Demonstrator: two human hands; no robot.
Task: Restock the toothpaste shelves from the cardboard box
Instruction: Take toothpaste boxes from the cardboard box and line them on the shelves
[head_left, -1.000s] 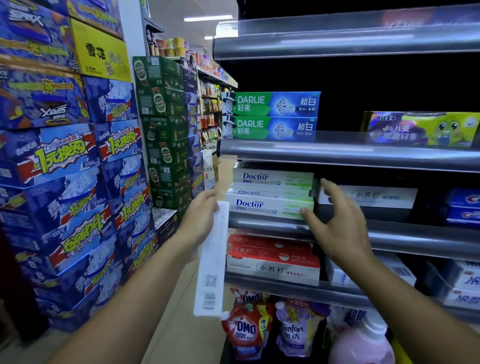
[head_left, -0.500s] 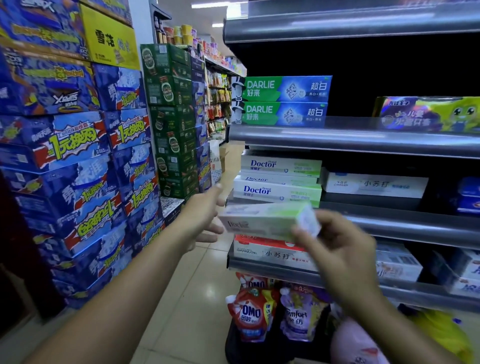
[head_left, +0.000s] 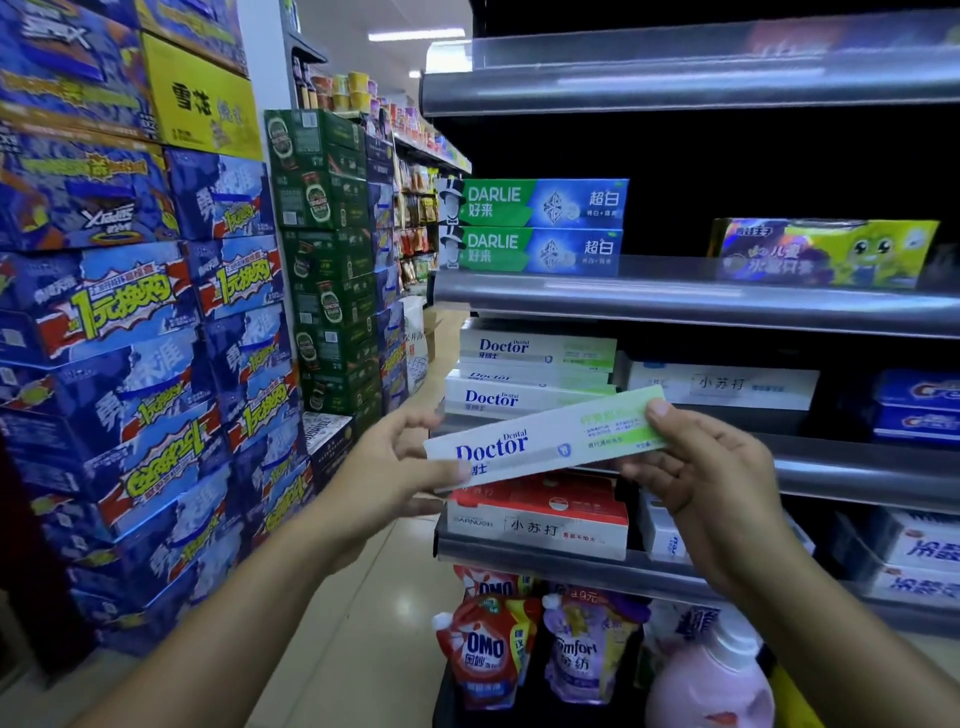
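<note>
Both hands hold one white and green Doctor toothpaste box (head_left: 545, 439) in front of the shelves, its label facing me. My left hand (head_left: 387, 470) pinches its left end with the thumb on the front. My right hand (head_left: 698, 467) grips its right end. Behind the box, a stack of the same Doctor boxes (head_left: 530, 371) lies on the middle shelf (head_left: 831, 465). Two Darlie boxes (head_left: 535, 228) sit on the shelf above. Red and white toothpaste boxes (head_left: 540, 519) lie on the shelf below. No cardboard box is in view.
Stacked blue drink cartons (head_left: 130, 338) and green beer cartons (head_left: 327, 260) wall the aisle's left side. Detergent pouches (head_left: 483, 654) and a pink bottle (head_left: 711, 680) stand low under the shelves. More toothpaste boxes (head_left: 722, 384) lie further right on the shelves.
My right hand pulled a Doctor box away from the shelf stack and turned it label-up. My left hand, which held a box hanging end-down a second ago, now pinches this box's left end.
</note>
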